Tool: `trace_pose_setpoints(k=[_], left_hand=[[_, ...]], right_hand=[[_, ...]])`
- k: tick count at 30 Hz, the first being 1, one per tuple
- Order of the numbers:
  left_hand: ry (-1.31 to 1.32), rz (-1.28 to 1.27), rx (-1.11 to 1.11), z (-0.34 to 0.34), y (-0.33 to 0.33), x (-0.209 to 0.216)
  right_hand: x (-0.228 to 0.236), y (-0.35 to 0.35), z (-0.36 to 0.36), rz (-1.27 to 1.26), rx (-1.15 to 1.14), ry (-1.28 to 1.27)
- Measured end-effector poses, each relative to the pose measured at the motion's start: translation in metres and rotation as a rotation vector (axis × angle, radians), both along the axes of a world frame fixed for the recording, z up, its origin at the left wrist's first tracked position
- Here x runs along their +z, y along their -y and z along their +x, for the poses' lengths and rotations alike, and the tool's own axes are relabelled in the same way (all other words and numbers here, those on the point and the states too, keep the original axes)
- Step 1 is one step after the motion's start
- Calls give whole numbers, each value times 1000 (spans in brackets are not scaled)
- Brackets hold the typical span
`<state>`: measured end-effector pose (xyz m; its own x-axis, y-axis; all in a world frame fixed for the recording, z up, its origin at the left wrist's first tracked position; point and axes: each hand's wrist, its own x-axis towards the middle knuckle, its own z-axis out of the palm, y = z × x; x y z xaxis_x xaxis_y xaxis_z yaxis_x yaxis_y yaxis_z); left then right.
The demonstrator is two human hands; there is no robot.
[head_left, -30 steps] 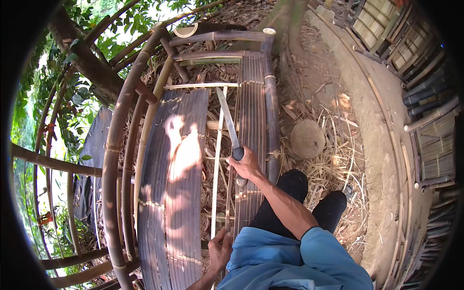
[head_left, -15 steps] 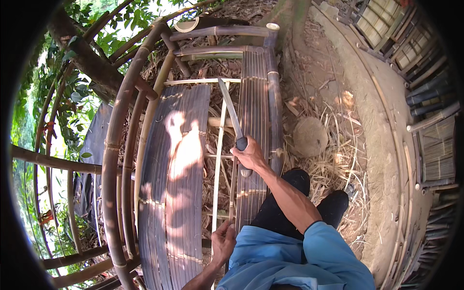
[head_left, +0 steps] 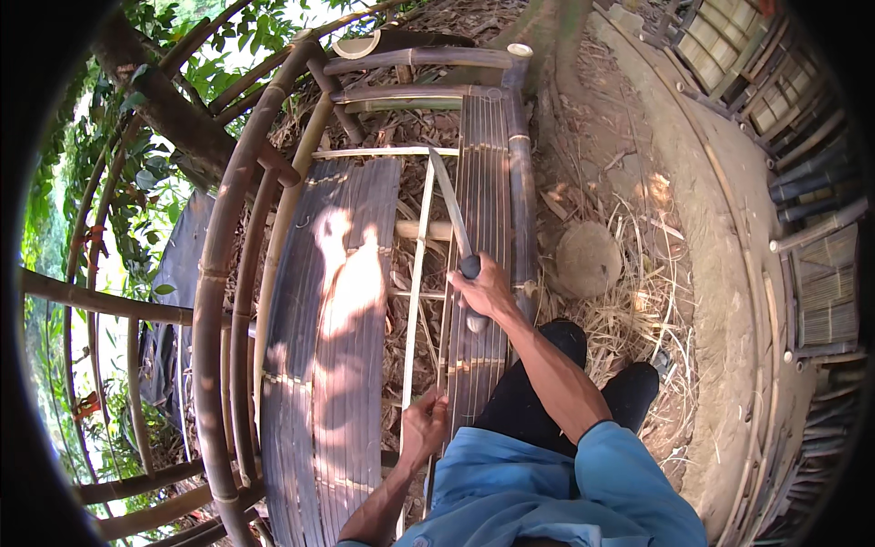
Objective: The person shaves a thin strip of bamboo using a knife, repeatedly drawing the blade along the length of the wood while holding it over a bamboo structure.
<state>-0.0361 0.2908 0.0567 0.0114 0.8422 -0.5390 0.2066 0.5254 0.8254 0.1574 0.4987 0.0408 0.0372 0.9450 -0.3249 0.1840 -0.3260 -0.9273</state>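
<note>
My right hand [head_left: 483, 287] is wrapped round the dark handle of a long knife [head_left: 448, 201]. Its blade points away from me and slightly left, with the tip close to a pale crosspiece [head_left: 383, 153]. Closed beside the left edge of the right-hand bamboo slats [head_left: 483, 191] is my left hand [head_left: 425, 427]; its fingertips hide whatever they pinch. A long pale bamboo strip [head_left: 418, 273] runs lengthwise through the gap in the bench, passing just left of both hands.
Wide dark slats [head_left: 342, 273] form the bench's left part, with a bamboo railing [head_left: 214, 264] along that side. A round stump [head_left: 588, 260] stands amid loose shavings [head_left: 638, 319] at right. My knees are beside the bench. Bamboo poles [head_left: 820, 223] line the far right.
My right hand and the knife have shifted a little to the right. The left hand has slid slightly forward along the slat edge. The view has also shifted slightly.
</note>
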Motion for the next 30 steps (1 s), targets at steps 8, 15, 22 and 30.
trace_pose_setpoints(k=[8,15,22,30], left_hand=[[-601,341,-750,-11,-65,-25],[-615,80,-981,-23,-94,-74],[-547,174,-935,-1,-62,-69],[-503,456,-526,40,-278,-16]], right_hand=[[4,40,70,353,221,791],[3,43,93,254,311,829],[23,35,108,207,354,882],[22,36,145,228,347,838]])
